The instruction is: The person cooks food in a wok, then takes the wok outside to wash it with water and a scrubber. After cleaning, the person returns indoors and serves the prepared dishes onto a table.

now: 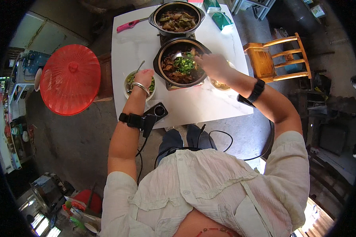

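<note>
My right hand [215, 66] grips the handle of a metal spoon [178, 55]. Its bowl hangs over the near clay pot [157, 60], which holds browned stewed food with a heap of chopped green onion [184, 65] in the middle. To the left, my left hand [144, 77] is bent over the far right side of a white bowl [127, 94]. Chopped greens fill that bowl, and a second spoon [141, 65] leans in it. My left fingertips are hidden, so I cannot tell whether they grip the rim. Partly behind my right wrist is another dish [221, 86] of pale food.
A second clay pot [151, 20] stands behind the first. On the white table [178, 109] are a pink lighter [129, 26], green packets [222, 20] and a black device [158, 112]. A red mesh cover [71, 86] is left, a wooden chair [259, 60] right. Black cables [231, 142] hang by my waist.
</note>
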Demonstrator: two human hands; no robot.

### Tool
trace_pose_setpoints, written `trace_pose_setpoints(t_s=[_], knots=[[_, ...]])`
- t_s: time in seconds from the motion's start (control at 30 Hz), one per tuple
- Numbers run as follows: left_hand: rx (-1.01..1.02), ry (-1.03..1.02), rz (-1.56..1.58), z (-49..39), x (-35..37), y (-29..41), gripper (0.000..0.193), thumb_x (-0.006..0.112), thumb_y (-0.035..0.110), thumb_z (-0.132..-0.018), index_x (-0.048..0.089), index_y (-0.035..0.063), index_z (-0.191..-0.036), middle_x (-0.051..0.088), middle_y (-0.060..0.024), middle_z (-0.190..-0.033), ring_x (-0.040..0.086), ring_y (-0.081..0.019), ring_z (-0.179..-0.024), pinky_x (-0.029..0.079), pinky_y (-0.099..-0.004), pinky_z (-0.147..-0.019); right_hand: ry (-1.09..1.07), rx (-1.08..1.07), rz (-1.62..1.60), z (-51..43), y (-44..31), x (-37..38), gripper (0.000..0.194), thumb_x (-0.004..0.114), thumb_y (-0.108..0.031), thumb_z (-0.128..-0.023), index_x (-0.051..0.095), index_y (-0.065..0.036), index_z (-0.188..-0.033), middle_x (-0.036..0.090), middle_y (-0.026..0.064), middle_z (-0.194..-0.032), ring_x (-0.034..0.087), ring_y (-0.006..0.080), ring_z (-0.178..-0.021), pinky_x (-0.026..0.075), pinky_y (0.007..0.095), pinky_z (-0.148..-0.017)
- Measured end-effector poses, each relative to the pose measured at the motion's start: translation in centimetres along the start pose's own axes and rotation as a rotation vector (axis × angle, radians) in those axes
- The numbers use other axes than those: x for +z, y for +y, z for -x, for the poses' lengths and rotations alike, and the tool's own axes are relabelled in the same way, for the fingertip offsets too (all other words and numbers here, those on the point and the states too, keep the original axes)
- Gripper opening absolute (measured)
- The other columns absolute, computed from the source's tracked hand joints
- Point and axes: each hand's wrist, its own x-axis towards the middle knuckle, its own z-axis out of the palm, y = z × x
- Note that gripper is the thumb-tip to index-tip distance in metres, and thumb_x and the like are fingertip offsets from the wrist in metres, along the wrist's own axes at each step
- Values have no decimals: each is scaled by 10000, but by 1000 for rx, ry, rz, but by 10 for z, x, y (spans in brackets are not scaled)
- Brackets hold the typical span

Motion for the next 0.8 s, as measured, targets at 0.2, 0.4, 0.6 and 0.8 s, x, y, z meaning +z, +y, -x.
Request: trace_pose_setpoints(t_s=[0.2,0.4,0.6,0.8], knots=[[12,13,-154,-12,-1,-9,267,573,184,-747,573,-18,-922,567,-33,-853,506,-154,-785,402,-287,-722,163,42,-10,33,14,1,242,458,-108,-778,499,-113,-1016,546,49,-720,587,225,-666,464,324,-524],[96,44,-190,-43,0,-30,291,618,176,-730,582,-23,-940,614,-85,-874,567,-167,-789,445,-281,-711,227,71,44,44,25,-32,262,464,-114,-782,507,-133,-1040,552,51,-691,595,217,-661,468,323,-531],[153,20,-229,-46,4,-30,315,627,154,-721,563,-17,-979,603,-91,-889,566,-169,-775,451,-275,-697,-87,151,-92,53,15,-61,257,432,-117,-795,590,-155,-994,604,100,-802,598,254,-750,474,345,-627],[152,72,-230,-32,13,-19,292,649,95,-692,558,30,-962,511,-4,-697,493,-109,-625,438,-250,-603,-162,81,-175,40,-1,-35,228,432,-115,-759,631,-134,-869,615,120,-845,589,274,-804,470,368,-670]])
